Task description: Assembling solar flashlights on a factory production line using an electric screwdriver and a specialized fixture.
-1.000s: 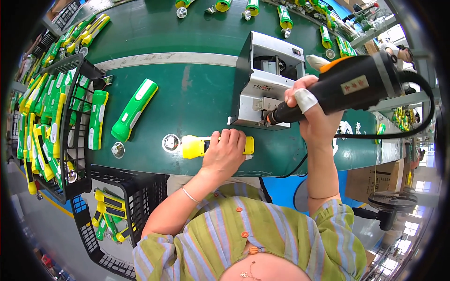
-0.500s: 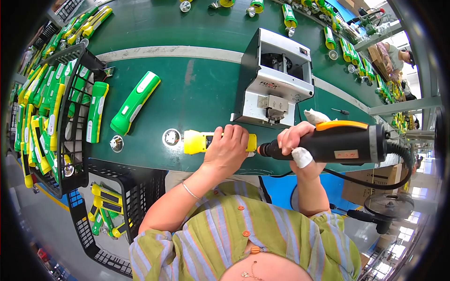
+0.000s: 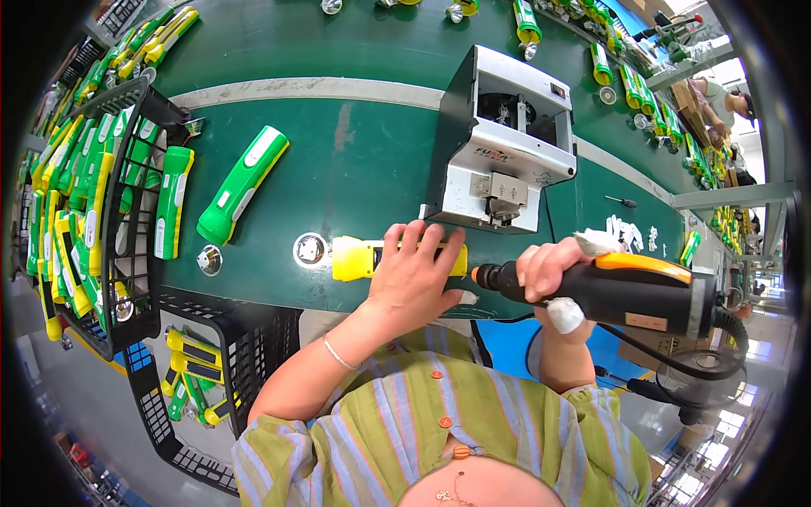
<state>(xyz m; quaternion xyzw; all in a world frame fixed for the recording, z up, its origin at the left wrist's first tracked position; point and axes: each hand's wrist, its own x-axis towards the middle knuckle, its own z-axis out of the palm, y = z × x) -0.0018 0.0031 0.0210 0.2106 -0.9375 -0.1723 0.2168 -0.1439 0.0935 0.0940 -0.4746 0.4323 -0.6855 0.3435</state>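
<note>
A yellow flashlight (image 3: 348, 260) with a dark panel lies sideways on the green bench. My left hand (image 3: 412, 275) rests across it, fingers over the far side and the white-wrapped thumb along the near side. In my right hand (image 3: 549, 275) is a black electric screwdriver (image 3: 642, 296) with an orange lever, held level. Its orange tip points left, close to the flashlight's right end; contact cannot be made out. White wraps cover some right-hand fingertips. Just left of the flashlight lies a round reflector (image 3: 310, 250), with a second reflector (image 3: 209, 259) farther left.
A grey-and-black machine (image 3: 498, 152) stands beyond my hands. Two green flashlights (image 3: 243, 182) lie left, beside a black crate (image 3: 135, 211) full of flashlights. A lower crate (image 3: 241, 346) holds more. Small white parts (image 3: 623, 232) and a screwdriver (image 3: 621, 202) lie right. Another person (image 3: 722, 110) is at far right.
My right hand and the electric screwdriver have shifted right and slightly nearer to me. My left fingers have spread wider over the flashlight, and the thumb now shows. The view has shifted slightly.
</note>
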